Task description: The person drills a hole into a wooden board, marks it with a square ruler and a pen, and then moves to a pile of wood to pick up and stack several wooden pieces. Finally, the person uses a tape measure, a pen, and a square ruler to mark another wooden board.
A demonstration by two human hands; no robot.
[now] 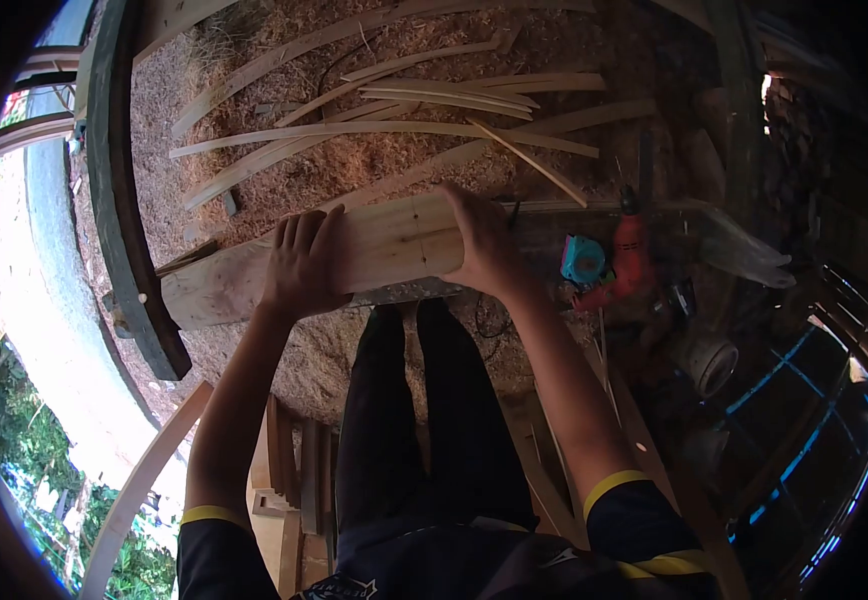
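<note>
A wide pale wooden board (384, 243) lies across in front of me, above a dark bench surface. My left hand (304, 262) rests on it near the middle, fingers spread over its top and far edge. At the board's right end, my right hand (479, 243) grips the end, thumb on the near side and fingers at the far edge. A dark line with small marks crosses the board close to my right hand. To the right of that hand are a teal tape measure (583, 260) and a red power drill (631, 250).
Long thin wooden strips (454, 97) lie on the shavings-covered ground beyond the bench. A dark upright beam (119, 200) stands at the left. More planks (281, 470) are near my legs. A clear plastic piece (744, 245) and a round container (712, 365) are at the right.
</note>
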